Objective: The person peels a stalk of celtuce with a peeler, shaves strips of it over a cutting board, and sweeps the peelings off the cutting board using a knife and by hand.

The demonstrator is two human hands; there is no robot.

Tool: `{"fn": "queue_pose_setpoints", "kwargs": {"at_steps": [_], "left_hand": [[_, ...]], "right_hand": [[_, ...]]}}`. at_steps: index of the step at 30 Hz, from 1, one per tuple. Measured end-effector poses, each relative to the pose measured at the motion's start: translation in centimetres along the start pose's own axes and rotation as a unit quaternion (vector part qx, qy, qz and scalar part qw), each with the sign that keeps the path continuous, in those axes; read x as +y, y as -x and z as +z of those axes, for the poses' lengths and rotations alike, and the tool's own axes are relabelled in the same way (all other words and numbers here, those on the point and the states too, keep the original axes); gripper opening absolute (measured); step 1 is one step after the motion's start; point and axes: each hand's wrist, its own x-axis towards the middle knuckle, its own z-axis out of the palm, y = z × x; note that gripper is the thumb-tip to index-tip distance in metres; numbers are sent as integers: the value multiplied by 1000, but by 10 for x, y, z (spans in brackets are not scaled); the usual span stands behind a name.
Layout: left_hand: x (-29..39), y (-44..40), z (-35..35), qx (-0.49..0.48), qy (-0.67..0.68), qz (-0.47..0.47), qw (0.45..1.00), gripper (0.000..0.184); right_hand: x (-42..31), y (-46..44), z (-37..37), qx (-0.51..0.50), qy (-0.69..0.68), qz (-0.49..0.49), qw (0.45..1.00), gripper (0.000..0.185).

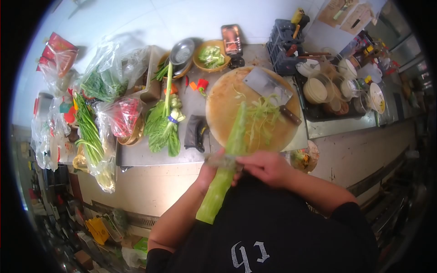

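Pale green, a thick stalk [216, 193] is slanting across the near edge of the round board [221, 98]; the left hand [208, 174] is gripping it while the right hand [267, 167] is pinching a blurred tool [220, 160], apparently a peeler. Peeling seems underway; the next stroke is calling for steadiness.

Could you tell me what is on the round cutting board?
On the board lie a cleaver and scattered green peelings. The long green stalk covers a strip of the board, so what is behind it there cannot be seen.
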Motion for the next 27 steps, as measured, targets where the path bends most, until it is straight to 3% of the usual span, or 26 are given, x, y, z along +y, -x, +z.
{"fn": "queue_pose_setpoints", "kwargs": {"at_steps": [2,4,6,7,9,10,12,13,15,16,18,20,21,23,27], "left_hand": [[-1,3,1,7,-15,-15,1000,52],[-5,3,-4,-52,29,-22,998,50],[-4,0,-8,-44,28,-26,998,50],[-3,-1,-9,-37,28,-30,998,51],[-1,1,-6,-24,32,-26,999,51],[0,2,-5,-11,34,-22,999,51],[-2,0,-2,3,29,-15,999,51],[-3,-1,-2,18,22,-8,1000,51],[-3,0,-2,15,22,-9,1000,52],[-3,0,-2,12,23,-9,1000,52],[-3,-1,-1,6,36,-17,999,52],[-4,-2,-1,0,48,-25,999,53],[-5,-2,-1,11,49,-28,998,53],[-6,-4,-4,21,49,-31,998,54],[-7,-4,0,15,33,-40,999,54]], "right_hand": [[37,0,1,100,7,60,993,32],[95,6,-11,116,-45,240,963,32],[134,9,-16,224,72,183,954,31],[137,9,-17,223,71,183,955,31],[133,12,-24,285,60,271,917,32],[124,10,-30,285,60,272,917,32],[107,2,-35,217,-159,398,877,32],[103,1,-32,218,-160,398,877,32],[96,2,-24,216,-319,417,823,33],[90,2,-19,216,-320,418,823,33],[73,4,-5,155,-187,258,935,32],[49,4,10,145,-60,68,985,31],[32,4,10,146,-59,69,985,31],[0,4,3,41,-30,26,998,31],[-2,5,1,6,-17,23,1000,31]]}}
